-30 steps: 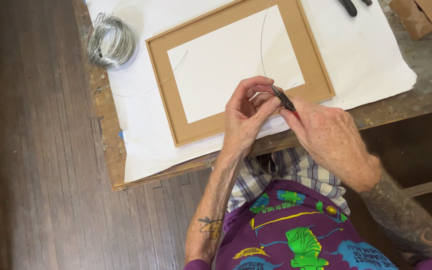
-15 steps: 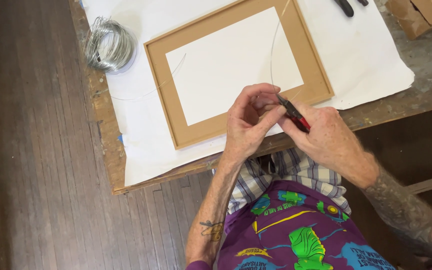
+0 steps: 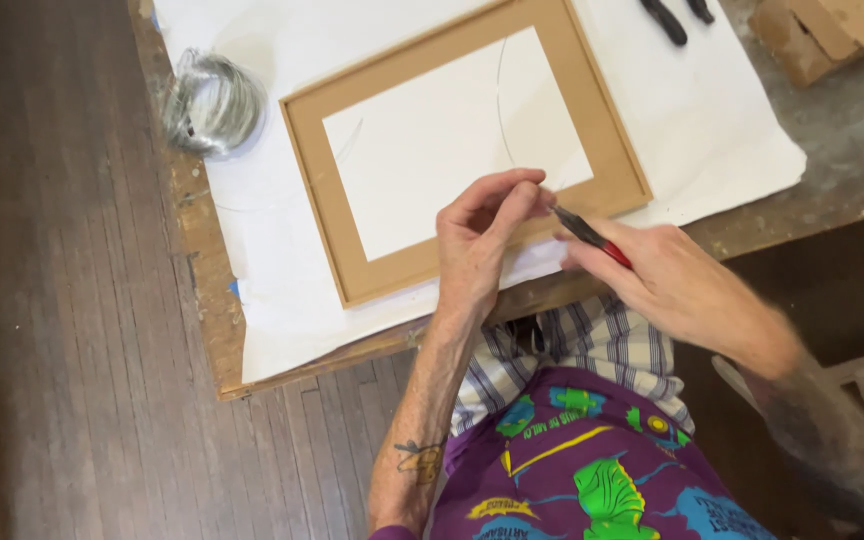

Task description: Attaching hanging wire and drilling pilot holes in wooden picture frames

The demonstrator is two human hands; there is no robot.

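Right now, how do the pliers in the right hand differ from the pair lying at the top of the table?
The red-handled pliers are gripped in the right hand, nose toward the left hand's fingertips at the frame's near edge; the black-handled pair lies untouched on the white paper. The red pair shows its tip; the black pair is cut off by the picture's edge. Both are small hand tools.

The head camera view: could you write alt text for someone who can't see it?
Seen from above, a left hand pinches a thin wire while the right hand holds red-handled pliers to it, over a tan picture frame lying on white paper. A wire coil sits at the wooden table's left edge.
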